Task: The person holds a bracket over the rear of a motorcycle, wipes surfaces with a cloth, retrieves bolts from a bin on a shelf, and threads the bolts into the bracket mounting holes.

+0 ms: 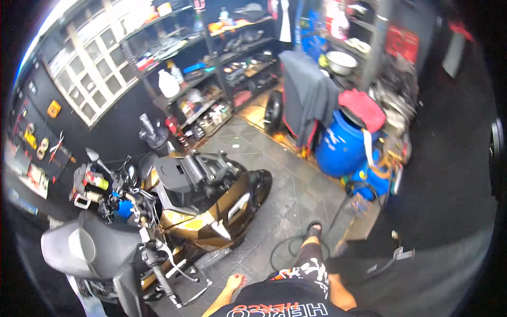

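Observation:
My left hand hangs beside my body at the lower middle, loosely curled with nothing visible in it. It is nearest to the brake lever and handlebar grip of a scooter, but apart from them. The scooter has a black seat and tail and bronze side panels; a large black front cover stands at the lower left. My right arm shows bare beside the patterned shorts; its hand is indistinct, its fingers hidden. One shoe is on the dark tiled floor.
A black hose loops on the floor around my foot. Ahead to the right stands a blue drum with a red cloth on top, beside a grey-draped object. Crowded shelves line the back wall; tools hang on the left wall.

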